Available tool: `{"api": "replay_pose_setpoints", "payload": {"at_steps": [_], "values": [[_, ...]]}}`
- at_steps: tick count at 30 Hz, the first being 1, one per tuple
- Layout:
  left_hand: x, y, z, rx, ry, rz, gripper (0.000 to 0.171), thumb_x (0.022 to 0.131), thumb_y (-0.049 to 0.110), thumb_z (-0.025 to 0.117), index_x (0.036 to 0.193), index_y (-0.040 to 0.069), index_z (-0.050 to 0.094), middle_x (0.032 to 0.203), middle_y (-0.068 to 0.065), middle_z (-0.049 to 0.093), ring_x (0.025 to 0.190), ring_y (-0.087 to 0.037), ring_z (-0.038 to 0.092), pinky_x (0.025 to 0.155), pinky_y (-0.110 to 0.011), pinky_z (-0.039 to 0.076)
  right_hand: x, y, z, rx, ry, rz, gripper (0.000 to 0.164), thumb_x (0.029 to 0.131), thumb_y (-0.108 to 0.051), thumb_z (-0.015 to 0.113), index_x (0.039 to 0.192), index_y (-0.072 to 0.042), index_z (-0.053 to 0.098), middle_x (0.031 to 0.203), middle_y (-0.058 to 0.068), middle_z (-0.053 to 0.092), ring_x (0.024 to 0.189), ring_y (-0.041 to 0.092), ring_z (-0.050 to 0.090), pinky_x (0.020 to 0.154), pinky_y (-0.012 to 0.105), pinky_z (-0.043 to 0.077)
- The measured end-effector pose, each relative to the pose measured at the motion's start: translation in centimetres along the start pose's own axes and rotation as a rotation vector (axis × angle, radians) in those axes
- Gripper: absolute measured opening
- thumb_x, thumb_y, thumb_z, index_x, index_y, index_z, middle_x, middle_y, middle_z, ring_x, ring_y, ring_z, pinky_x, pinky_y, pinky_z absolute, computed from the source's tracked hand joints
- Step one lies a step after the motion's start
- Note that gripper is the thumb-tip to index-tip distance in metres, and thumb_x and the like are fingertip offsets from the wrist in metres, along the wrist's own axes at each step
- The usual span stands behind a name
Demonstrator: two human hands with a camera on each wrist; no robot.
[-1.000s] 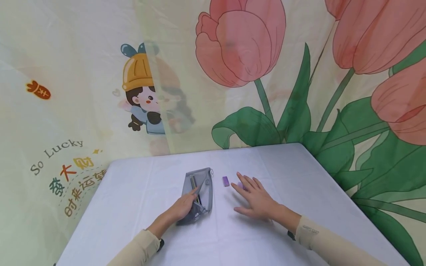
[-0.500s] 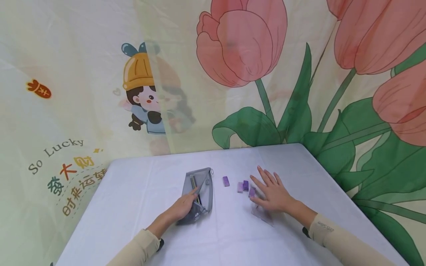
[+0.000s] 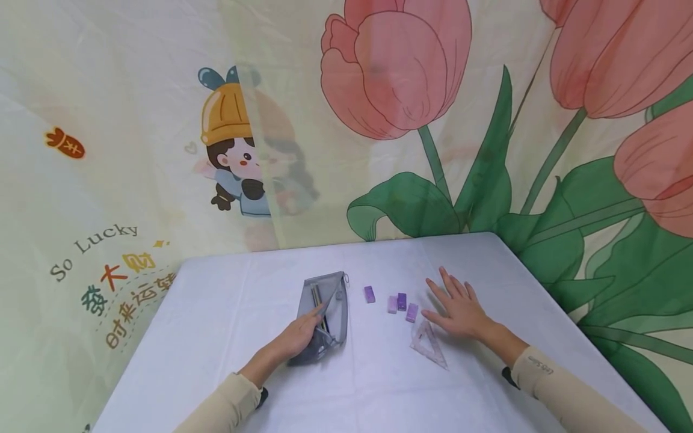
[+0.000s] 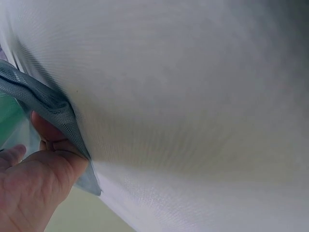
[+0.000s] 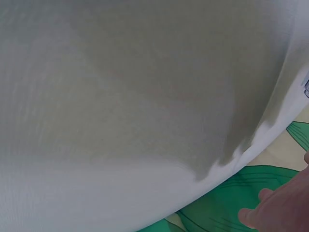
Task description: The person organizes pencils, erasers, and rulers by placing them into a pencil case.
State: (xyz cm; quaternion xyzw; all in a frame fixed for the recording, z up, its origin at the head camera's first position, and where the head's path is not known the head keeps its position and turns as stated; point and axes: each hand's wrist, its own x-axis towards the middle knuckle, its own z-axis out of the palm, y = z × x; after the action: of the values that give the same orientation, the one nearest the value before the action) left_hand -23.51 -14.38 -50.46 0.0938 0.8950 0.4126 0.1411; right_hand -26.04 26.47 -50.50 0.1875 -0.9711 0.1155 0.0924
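A grey mesh pencil case lies on the white table, with slim pens or pencils showing in it. My left hand grips its near left side; the left wrist view shows the mesh fabric held by the fingers of that hand. My right hand is spread with straight fingers, palm down, holding nothing. Just left of it are a clear set square and a purple block. A pale purple block and a darker one sit side by side.
Another small purple block lies by itself between the pencil case and the others. A white cloth covers the table. Behind its far edge hangs a curtain printed with tulips and a cartoon child.
My right hand has moved to the right, away from the blocks, and the several purple blocks and the set square now show uncovered. My left hand has stayed on the pencil case.
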Motion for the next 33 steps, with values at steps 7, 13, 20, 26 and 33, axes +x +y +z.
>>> {"api": "replay_pose_setpoints", "payload": {"at_steps": [7, 13, 20, 26, 33], "values": [[0.0, 0.3, 0.2, -0.01, 0.001, -0.023, 0.052, 0.106, 0.033, 0.021, 0.156, 0.023, 0.032, 0.159, -0.016, 0.034, 0.146, -0.045, 0.028, 0.118, -0.063, 0.022, 0.2, 0.2, 0.2, 0.035, -0.053, 0.043, 0.089, 0.089, -0.064, 0.056, 0.156, -0.013, 0.03, 0.165, 0.023, 0.009, 0.144, 0.048, 0.025, 0.113, 0.074, 0.012], [0.1, 0.4, 0.2, -0.012, -0.003, -0.021, 0.052, 0.106, 0.034, 0.021, 0.156, 0.023, 0.033, 0.158, -0.016, 0.035, 0.146, -0.044, 0.028, 0.118, -0.062, 0.022, 0.3, -0.1, 0.3, 0.117, -0.083, 0.077, 0.089, 0.088, -0.064, 0.057, 0.154, -0.008, 0.034, 0.163, 0.026, 0.014, 0.141, 0.051, 0.032, 0.111, 0.076, 0.014], [0.1, 0.2, 0.0, -0.007, -0.007, -0.027, 0.052, 0.106, 0.034, 0.021, 0.156, 0.024, 0.033, 0.159, -0.015, 0.035, 0.146, -0.044, 0.028, 0.118, -0.062, 0.022, 1.2, -0.3, 0.5, 0.334, -0.149, 0.17, 0.09, 0.093, -0.06, 0.054, 0.156, -0.005, 0.022, 0.163, 0.028, 0.01, 0.147, 0.049, 0.017, 0.109, 0.078, 0.011], [0.0, 0.4, 0.0, -0.008, -0.006, -0.033, 0.052, 0.106, 0.033, 0.021, 0.156, 0.024, 0.033, 0.159, -0.015, 0.034, 0.147, -0.043, 0.028, 0.118, -0.061, 0.022, 1.6, -0.2, 0.5, 0.379, -0.175, 0.175, 0.092, 0.09, -0.06, 0.058, 0.156, -0.006, 0.023, 0.162, 0.026, 0.017, 0.147, 0.049, 0.019, 0.11, 0.075, 0.019], [0.1, 0.3, 0.0, 0.005, 0.006, -0.046, 0.052, 0.106, 0.034, 0.021, 0.156, 0.025, 0.032, 0.159, -0.015, 0.035, 0.146, -0.043, 0.03, 0.118, -0.061, 0.023, 2.0, -1.2, 0.7, 0.447, -0.192, 0.177, 0.098, 0.081, -0.059, 0.072, 0.153, -0.006, 0.032, 0.154, 0.02, 0.04, 0.141, 0.043, 0.037, 0.11, 0.066, 0.032]]}}
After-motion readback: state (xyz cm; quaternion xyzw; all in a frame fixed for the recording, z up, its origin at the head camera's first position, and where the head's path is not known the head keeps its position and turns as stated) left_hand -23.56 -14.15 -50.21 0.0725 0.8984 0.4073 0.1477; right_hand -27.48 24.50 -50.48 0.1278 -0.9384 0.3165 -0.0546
